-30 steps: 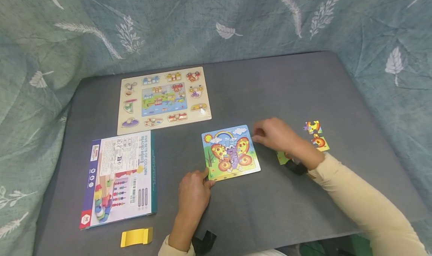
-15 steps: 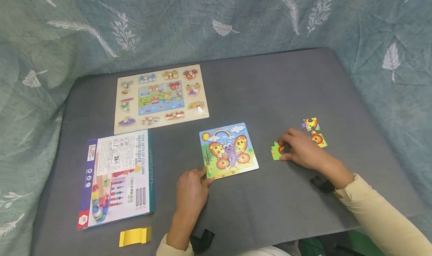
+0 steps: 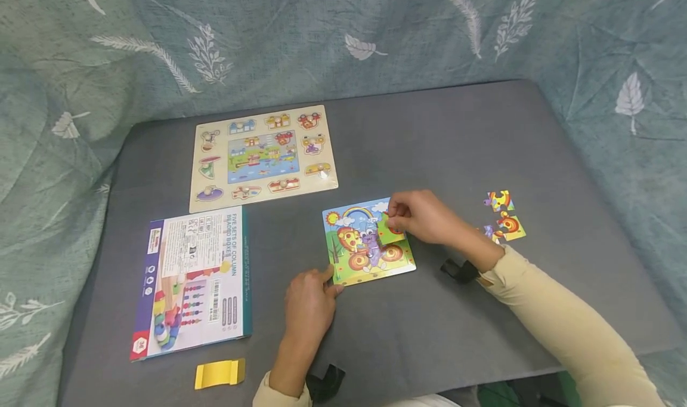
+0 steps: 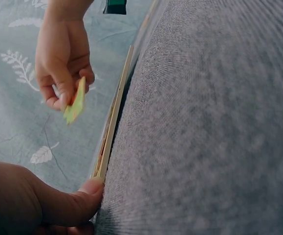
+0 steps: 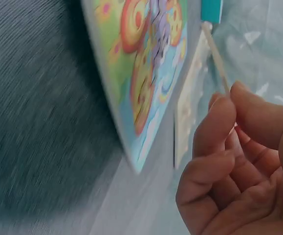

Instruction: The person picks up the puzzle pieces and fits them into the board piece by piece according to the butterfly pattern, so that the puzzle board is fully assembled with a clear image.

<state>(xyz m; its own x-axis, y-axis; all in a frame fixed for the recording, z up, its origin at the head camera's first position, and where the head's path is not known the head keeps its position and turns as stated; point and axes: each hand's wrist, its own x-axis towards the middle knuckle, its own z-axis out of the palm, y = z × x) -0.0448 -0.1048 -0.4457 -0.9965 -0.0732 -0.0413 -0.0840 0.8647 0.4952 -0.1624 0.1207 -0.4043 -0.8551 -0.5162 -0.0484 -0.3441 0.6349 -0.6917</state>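
Observation:
A square butterfly puzzle board (image 3: pixel 349 270) lies on the grey table, its picture showing a rainbow, a sun and a purple body. My left hand (image 3: pixel 310 304) holds its near left corner between thumb and index finger; the left wrist view shows the thumb (image 4: pixel 91 187) against the board's edge. Above the board's right part, my right hand (image 3: pixel 421 216) pinches a green puzzle piece (image 3: pixel 389 231) between thumb and fingers. Edge-on, that piece appears as a thin strip in the right wrist view, and the left wrist view shows it raised above the board.
Several loose puzzle pieces (image 3: pixel 513 228) lie to the right, partly behind the right forearm. At the back left is a wooden knob puzzle (image 3: pixel 263 156). A bead toy box (image 3: pixel 193 281) lies at the left, with a yellow bracket-shaped piece (image 3: pixel 219 374) near it.
My right hand went right to the loose pieces, took the green puzzle piece and brought it back left over the board. The left hand stayed at the corner.

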